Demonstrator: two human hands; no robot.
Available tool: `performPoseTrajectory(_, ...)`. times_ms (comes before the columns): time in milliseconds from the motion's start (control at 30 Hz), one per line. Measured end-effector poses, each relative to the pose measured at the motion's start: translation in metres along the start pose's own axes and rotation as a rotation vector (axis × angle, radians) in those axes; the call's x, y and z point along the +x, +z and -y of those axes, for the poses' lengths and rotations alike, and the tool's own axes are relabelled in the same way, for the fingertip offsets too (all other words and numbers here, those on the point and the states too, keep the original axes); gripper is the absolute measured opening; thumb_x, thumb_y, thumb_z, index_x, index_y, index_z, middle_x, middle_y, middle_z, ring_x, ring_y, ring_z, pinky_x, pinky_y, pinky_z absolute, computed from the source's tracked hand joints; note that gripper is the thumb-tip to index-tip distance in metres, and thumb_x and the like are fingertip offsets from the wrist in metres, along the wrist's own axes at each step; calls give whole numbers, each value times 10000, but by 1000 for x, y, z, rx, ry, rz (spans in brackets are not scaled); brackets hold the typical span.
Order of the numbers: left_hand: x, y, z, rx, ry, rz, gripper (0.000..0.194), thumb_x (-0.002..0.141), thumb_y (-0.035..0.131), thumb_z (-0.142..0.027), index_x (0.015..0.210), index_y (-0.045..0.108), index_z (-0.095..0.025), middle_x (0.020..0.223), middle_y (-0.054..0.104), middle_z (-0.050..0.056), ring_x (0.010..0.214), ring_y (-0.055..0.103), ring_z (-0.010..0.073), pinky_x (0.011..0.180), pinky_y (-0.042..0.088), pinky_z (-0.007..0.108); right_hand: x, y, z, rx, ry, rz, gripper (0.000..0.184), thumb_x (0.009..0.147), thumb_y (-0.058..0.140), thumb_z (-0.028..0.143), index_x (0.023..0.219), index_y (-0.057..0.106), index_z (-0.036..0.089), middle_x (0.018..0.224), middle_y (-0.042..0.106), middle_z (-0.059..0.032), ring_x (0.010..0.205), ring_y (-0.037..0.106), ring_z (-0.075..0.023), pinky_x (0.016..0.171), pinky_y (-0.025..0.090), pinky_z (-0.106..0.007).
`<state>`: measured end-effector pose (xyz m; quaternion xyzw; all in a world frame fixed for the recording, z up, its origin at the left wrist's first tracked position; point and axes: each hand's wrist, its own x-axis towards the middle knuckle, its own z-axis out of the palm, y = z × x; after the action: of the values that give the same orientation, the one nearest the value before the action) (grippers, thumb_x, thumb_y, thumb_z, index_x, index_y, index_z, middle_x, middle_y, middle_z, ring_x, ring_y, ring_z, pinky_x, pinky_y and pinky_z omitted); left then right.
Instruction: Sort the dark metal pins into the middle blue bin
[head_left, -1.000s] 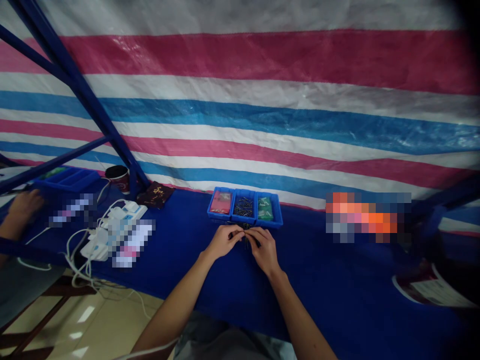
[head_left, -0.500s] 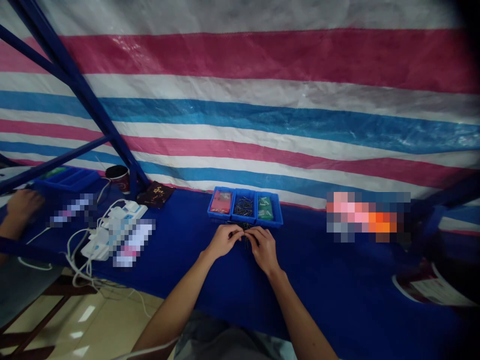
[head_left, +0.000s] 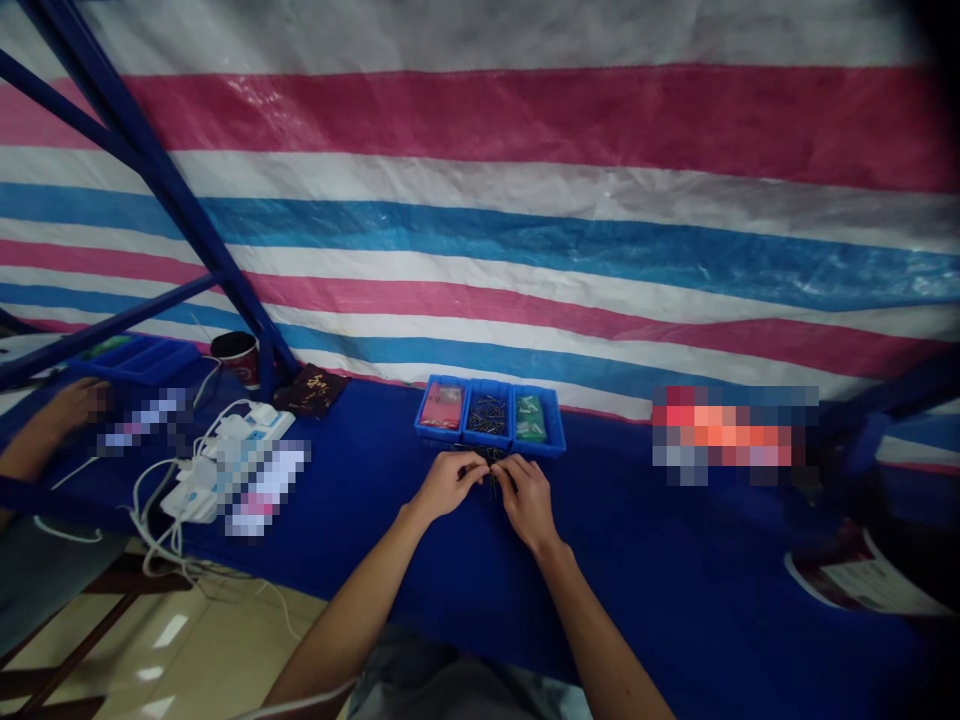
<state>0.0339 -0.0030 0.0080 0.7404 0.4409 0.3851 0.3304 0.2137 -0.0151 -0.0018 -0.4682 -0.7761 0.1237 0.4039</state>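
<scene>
My left hand (head_left: pixel 452 482) and my right hand (head_left: pixel 526 493) meet above the blue tabletop (head_left: pixel 630 560), fingertips pinched close together. Whatever sits between the fingers is too small to make out. Dark, thin screw-like pieces (head_left: pixel 493 484) lie on the table between and just beyond my fingers. Right behind them stands a blue three-part bin. Its left compartment has a pink packet (head_left: pixel 442 407), the middle one holds a heap of dark screw-like pieces (head_left: pixel 487 414), and the right one contains a green packet with small pale pieces (head_left: pixel 530 418).
To the left lie a white power strip (head_left: pixel 225 465) with tangled cables, a brown packet (head_left: pixel 311 390) and a dark cup (head_left: pixel 237 358). Another person's hand (head_left: pixel 79 405) is at far left near a blue tray (head_left: pixel 135 358). A round tub (head_left: pixel 862 570) stands at right.
My hands stay almost in the same place, fingertips still together. At far left, the other person's hand has shifted to the right.
</scene>
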Motion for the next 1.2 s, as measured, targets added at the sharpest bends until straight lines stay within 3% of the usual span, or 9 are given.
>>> performPoseTrajectory(367,0,1,1,0,3,7,283,964,557,-346,830,717,-154,709,700,20,630,598,126,647,419,223,-1,3,-4,-15,21,-1,393,1058,389,335,740,582,209,700,608,-12,675,568,-164,711,358,-317)
performPoseTrajectory(600,0,0,3,-26,-9,-18,269,970,545,-328,843,695,-144,689,681,8,605,578,113,622,394,212,-1,-1,-2,111,23,-11,208,1013,504,353,1068,662,230,912,704,-53,791,637,-206,768,440,-350)
performPoseTrajectory(733,0,0,3,-24,-17,-18,276,969,549,-339,839,696,-144,686,682,7,601,574,112,617,392,211,-1,1,-4,119,-7,-21,224,1022,473,299,1034,690,244,986,723,-66,892,664,-224,822,458,-379)
performPoseTrajectory(1200,0,0,1,-1,-28,-6,337,977,525,-419,925,712,-144,694,695,23,604,575,120,602,373,210,-3,5,-10,105,-14,-85,209,998,523,255,1009,731,234,948,736,-51,873,676,-206,829,474,-368)
